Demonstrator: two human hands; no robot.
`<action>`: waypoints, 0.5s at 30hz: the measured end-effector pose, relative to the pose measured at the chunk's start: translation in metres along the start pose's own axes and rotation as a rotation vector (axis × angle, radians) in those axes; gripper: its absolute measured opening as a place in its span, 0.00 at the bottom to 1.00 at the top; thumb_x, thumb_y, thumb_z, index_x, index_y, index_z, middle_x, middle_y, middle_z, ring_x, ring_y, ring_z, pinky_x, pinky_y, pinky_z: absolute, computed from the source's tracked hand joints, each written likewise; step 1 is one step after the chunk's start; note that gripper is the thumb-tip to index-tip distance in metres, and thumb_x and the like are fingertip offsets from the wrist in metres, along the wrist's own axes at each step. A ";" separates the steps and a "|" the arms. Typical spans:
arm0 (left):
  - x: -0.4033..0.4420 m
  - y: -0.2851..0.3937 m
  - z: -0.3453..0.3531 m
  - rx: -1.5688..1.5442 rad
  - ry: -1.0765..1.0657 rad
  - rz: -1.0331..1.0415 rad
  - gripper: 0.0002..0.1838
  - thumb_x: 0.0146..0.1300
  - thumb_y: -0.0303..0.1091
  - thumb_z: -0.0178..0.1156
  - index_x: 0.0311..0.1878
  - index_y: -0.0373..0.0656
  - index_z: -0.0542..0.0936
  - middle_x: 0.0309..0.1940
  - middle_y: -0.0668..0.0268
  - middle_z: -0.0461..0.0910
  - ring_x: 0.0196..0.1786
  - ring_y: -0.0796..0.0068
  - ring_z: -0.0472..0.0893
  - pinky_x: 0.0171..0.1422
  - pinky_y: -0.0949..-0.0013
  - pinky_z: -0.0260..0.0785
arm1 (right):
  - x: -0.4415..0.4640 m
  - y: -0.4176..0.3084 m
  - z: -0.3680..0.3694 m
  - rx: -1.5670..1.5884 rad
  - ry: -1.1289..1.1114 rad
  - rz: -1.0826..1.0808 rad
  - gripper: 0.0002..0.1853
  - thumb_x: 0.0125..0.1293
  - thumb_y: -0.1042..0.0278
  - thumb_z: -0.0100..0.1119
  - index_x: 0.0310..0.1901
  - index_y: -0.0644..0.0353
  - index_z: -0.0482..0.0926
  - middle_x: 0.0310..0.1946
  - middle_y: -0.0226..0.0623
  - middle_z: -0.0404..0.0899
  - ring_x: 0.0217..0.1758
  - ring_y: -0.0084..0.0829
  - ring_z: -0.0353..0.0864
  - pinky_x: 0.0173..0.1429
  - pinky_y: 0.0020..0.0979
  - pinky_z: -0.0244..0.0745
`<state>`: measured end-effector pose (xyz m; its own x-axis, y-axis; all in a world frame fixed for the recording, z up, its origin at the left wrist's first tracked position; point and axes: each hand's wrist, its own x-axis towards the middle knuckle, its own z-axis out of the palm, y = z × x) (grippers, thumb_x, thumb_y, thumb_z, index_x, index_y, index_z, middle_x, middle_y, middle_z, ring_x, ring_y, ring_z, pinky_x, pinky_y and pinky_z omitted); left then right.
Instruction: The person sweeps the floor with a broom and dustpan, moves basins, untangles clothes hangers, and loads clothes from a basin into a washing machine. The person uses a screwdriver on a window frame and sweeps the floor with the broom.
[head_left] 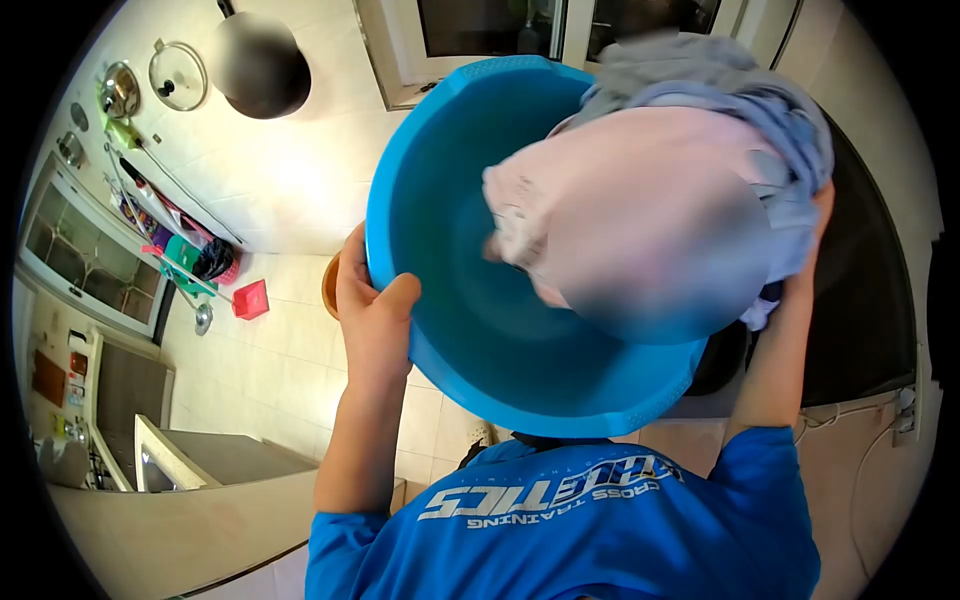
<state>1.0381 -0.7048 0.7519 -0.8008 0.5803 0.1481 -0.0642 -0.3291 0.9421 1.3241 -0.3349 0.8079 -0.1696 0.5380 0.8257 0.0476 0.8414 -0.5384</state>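
Note:
My left hand (375,305) grips the left rim of a large blue plastic basin (450,330), thumb on the rim and fingers around the outside. The basin is tilted, its inside facing me. A bundle of clothes (640,200), pink in front with grey and light blue pieces behind, covers the basin's right side and spills past its rim. My right hand (822,215) is against the bundle's right side and holds it; most of its fingers are hidden behind the cloth. Part of the bundle is blurred.
A dark surface (850,290) lies to the right, with white cables (835,415) below it. Pans and lids hang on the left wall, including a dark pan (258,65). Farther left are a red dustpan (250,300) and mops. Behind the basin is a window (490,28).

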 end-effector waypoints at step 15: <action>-0.036 0.028 0.025 0.055 0.092 0.160 0.30 0.39 0.21 0.47 0.54 0.30 0.64 0.41 0.60 0.72 0.42 0.74 0.73 0.50 0.75 0.65 | -0.133 0.021 0.019 -0.248 -0.771 0.783 0.14 0.60 0.67 0.51 0.44 0.65 0.75 0.38 0.36 0.78 0.38 0.25 0.75 0.42 0.25 0.71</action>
<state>1.0797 -0.7159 0.7801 -0.8492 0.4530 0.2713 0.0985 -0.3690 0.9242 1.3289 -0.3902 0.6837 -0.5662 0.8187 -0.0958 0.5880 0.3197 -0.7430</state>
